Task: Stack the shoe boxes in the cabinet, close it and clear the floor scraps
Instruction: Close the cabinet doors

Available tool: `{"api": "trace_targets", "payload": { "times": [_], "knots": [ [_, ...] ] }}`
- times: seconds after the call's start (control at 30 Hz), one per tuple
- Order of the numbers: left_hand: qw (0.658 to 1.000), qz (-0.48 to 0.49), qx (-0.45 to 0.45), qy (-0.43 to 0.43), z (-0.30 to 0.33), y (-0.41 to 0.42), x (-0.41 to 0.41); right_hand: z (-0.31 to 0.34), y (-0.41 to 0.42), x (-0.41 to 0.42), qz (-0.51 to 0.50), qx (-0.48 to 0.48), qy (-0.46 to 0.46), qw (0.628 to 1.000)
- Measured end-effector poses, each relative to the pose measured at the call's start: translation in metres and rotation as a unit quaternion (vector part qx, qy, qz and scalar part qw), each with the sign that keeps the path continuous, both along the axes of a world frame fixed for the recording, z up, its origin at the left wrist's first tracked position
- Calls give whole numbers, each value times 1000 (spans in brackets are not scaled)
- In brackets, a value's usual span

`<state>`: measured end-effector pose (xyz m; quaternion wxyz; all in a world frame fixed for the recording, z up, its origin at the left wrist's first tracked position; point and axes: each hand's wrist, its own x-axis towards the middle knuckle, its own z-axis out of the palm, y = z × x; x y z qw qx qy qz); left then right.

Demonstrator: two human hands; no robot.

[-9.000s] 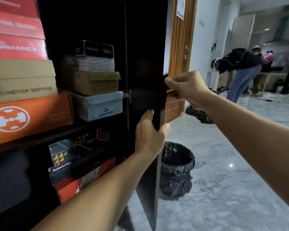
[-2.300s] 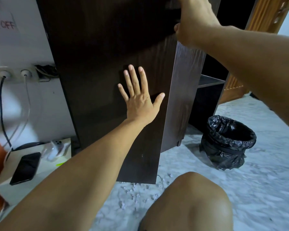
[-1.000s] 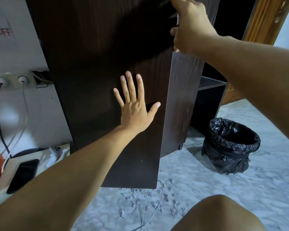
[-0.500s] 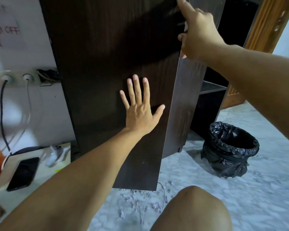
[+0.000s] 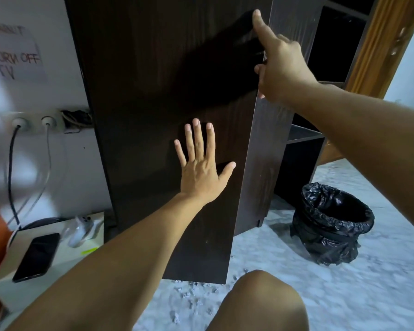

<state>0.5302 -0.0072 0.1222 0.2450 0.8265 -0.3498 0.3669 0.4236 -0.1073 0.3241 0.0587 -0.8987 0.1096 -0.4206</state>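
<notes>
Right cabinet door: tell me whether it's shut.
Not shut. The right door angles outward, dark shelves showing behind it; the right hand grips its edge.

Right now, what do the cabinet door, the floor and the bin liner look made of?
Door: likely dark wood-grain laminate board, matte, fine vertical streaks. Floor: looks like polished grey-white marble or marble-look tile, veined. Bin liner: thin black plastic, crinkled and glossy.

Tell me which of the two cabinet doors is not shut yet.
The right door, gripped at its edge by the right hand: it angles outward, leaving dark shelves visible behind it. The left door lies flat under the open left hand.
</notes>
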Motion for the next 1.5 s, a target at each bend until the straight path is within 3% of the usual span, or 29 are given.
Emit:
{"api": "trace_targets", "payload": {
  "times": [0.47, 0.77, 1.07, 1.37, 1.5],
  "knots": [
    [999, 33, -11, -7, -2, -17, 14, -1, -19, 21, 32, -2, -11, 999],
    [996, 62, 52, 28, 3, -31, 40, -12, -46, 63, -67, -120, 63, 988],
    [970, 122, 205, 35, -11, -15, 87, -42, -67, 119, -52, -112, 168, 978],
    [963, 128, 236, 30, -16, -10, 102, -71, -65, 152, 17, -44, 137, 989],
    [965, 128, 228, 6, -16, -12, 95, -85, -71, 145, 20, -43, 163, 985]
  ]
}}
